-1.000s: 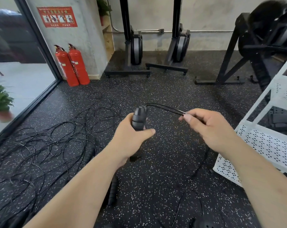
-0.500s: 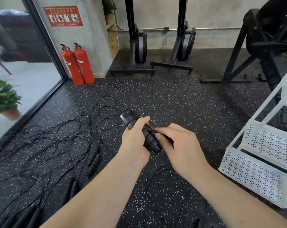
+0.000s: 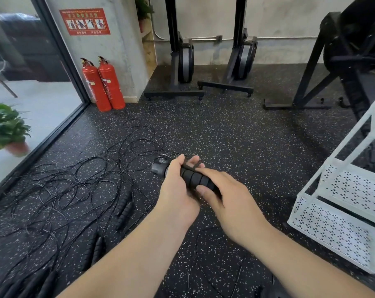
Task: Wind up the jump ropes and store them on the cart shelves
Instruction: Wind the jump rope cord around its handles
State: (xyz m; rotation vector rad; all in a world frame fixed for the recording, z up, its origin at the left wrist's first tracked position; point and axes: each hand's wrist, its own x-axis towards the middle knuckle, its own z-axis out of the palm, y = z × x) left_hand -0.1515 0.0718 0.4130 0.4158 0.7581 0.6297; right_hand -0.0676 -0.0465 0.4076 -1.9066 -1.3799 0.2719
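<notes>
The jump rope handle (image 3: pixel 193 178), black and ribbed, is held in the air between both hands, above the floor (image 3: pixel 236 147) and well apart from the cart (image 3: pixel 337 231). It is tilted, with its grey end cap (image 3: pixel 159 166) pointing up and to the left.

The left hand (image 3: pixel 178 190) is closed round the upper part of the handle; its fingertips (image 3: pixel 193 160) are seen curling over the far side. The right hand (image 3: pixel 229 201) is closed on the lower part of the handle, with the thumb (image 3: pixel 205 191) pressed on the ribbed grip and the fingers laid over the top. The two hands are touching. Whether cord is wound round the handle cannot be told, as most of it is covered.

The remaining jump ropes (image 3: pixel 64 190) are spread in a loose black tangle on the speckled floor to the left of the hands. Several spare handles (image 3: pixel 124 208) lie among the cords, and more are seen nearer the lower left edge (image 3: pixel 94 248).

The cart, white with perforated shelves, stands at the right edge of the view. Dark items are seen on its upper shelf, but they cannot be identified.

Two red fire extinguishers (image 3: pixel 103 84) stand against the pillar beside the glass wall. A potted plant (image 3: pixel 7 127) is seen beyond the glass.
</notes>
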